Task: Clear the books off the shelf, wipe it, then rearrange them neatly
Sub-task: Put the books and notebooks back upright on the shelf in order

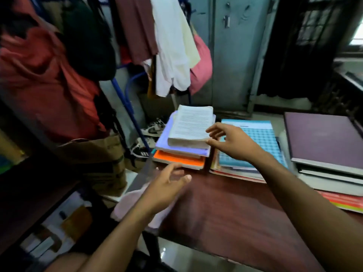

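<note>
Item, far left: red, maroon and white cloth garments [170, 46] hung on a blue metal rack, soft and creased, apart from the work.

Item, near left: a pale pink cloth [127, 203], limp and crumpled, lay at the left edge of the dark red-brown wooden table [225, 209], partly under our forearm; we judged it kept at hand for wiping.

Item: our left hand [167, 187] hovered above the table, fingers apart and loosely bent, holding nothing.

Item, centre far: a stack with a thick grey-white paperback book [188, 126] on a lilac softcover and an orange one, flat and squared, presumably to stay stable.

Item: our right hand [233, 142], fingers spread, thumb and forefinger touching the paperback's near right corner; we could not tell whether it gripped.

Item, right: a blue chequered notebook [261, 138] atop loose papers, then a large purple hardcover book [322, 140] on grey volumes.
</note>
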Demonstrator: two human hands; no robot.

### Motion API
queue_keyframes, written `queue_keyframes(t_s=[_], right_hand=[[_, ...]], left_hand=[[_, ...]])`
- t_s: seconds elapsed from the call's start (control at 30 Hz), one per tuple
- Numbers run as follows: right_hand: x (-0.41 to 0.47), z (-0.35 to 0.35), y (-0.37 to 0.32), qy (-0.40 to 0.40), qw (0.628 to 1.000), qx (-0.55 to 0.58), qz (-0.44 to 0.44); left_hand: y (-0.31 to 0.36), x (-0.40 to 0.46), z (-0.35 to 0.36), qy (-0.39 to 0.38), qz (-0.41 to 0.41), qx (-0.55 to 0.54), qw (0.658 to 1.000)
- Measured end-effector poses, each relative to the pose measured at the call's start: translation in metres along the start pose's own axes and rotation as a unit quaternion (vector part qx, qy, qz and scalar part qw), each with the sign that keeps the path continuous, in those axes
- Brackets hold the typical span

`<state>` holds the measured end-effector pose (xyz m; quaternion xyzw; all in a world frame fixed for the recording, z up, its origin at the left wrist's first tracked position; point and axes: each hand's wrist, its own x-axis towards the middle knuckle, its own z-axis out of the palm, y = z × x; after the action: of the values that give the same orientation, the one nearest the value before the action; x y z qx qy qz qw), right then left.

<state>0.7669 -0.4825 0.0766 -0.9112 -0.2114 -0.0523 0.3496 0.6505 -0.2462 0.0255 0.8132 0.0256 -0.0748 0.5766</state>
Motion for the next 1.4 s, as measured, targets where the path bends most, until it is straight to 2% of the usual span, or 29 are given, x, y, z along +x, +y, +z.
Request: queue_keyframes(t_s=[0.07,0.17,0.23,0.33,0.43,0.5,0.73,0.97,1.17,1.3,1.4], right_hand=[[0.009,-0.018,0.016,-0.006,0.998,-0.063,0.002],[0.042,-0.051,0.048,-0.008,0.987,-0.144,0.067],[0.069,-0.062,0.067,-0.036,0.971,-0.199,0.126],[0.099,-0.063,0.114,-0.092,0.948,-0.227,0.205],[0.1,-0.056,0.14,-0.139,0.929,-0.204,0.277],[0.099,-0.053,0.143,-0.131,0.931,-0.2,0.276],[0.095,-0.06,0.135,-0.174,0.914,-0.215,0.298],[0.052,-0.052,0.105,-0.201,0.905,-0.25,0.28],[-0.022,-0.037,0.074,-0.172,0.904,-0.249,0.301],[-0.065,-0.015,0.042,-0.161,0.9,-0.256,0.313],[-0.087,-0.002,0.021,-0.169,0.904,-0.2,0.339]], left_hand=[[0.008,0.011,0.032,-0.047,0.008,-0.015,0.999],[0.025,0.033,0.08,-0.111,0.035,-0.024,0.993],[0.028,0.044,0.101,-0.103,0.048,-0.001,0.994],[0.022,0.054,0.113,-0.049,0.05,0.068,0.995],[0.007,0.054,0.111,-0.058,0.052,0.082,0.994],[0.0,0.054,0.109,-0.074,0.058,0.086,0.992],[-0.001,0.048,0.11,-0.032,0.047,0.113,0.992],[-0.007,0.008,0.097,-0.032,0.042,0.108,0.993],[-0.029,-0.034,0.077,0.012,0.025,0.003,1.0],[-0.039,-0.052,0.052,0.092,-0.033,-0.01,0.995],[-0.042,-0.057,0.031,0.153,-0.076,-0.058,0.984]])
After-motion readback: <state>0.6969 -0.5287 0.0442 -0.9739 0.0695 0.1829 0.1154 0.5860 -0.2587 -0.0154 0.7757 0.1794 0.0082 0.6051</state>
